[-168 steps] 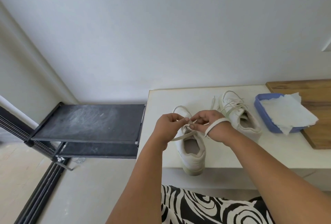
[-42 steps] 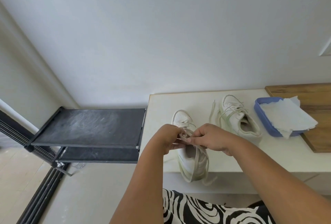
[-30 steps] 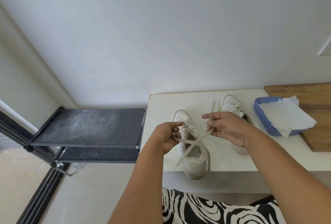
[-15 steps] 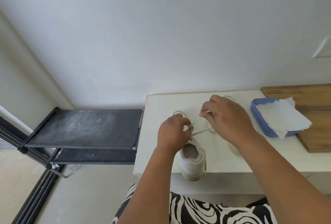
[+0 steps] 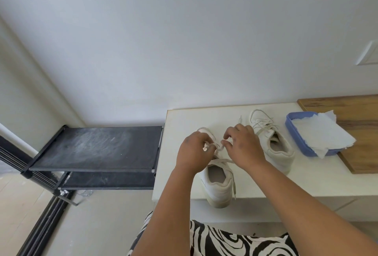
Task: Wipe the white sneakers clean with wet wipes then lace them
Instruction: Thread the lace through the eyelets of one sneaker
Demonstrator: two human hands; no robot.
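Both hands are on the lace over the near sneaker's tongue. Your left hand (image 5: 194,151) has its fingers curled and pinching the lace (image 5: 219,150) at the eyelet rows; your right hand (image 5: 242,146) pinches the other run between thumb and forefinger, other fingers loosely bent. Fingertips nearly meet, w/ the lace crossing btwn them.

Key relation: the near sneaker (image 5: 216,182) sits directly under and toward you from both hands, heel at the table's front edge, toe pointing away toward the wall. Long axis runs roughly fore-aft, so the eyelets climb toward you. L hand is on the shoe's left row, R on the right; both about equally close. 1 loose lace end hangs down past the heel on the right side. My read: lacing is partway, next cross goes up toward the collar, so pull each run outward to its own side.

The 2nd sneaker (image 5: 274,143) stands just right of your R hand, same orientation, laces loose on top. Can't tell if it's done.

Beyond it: a blue tray (image 5: 294,133) w/ a white wipe (image 5: 323,133) draped over it, half on a wooden board (image 5: 358,112). All on a white table (image 5: 317,180) against a plain wall. Left of the table, a black shelf rack (image 5: 98,149), lower, dusty top.
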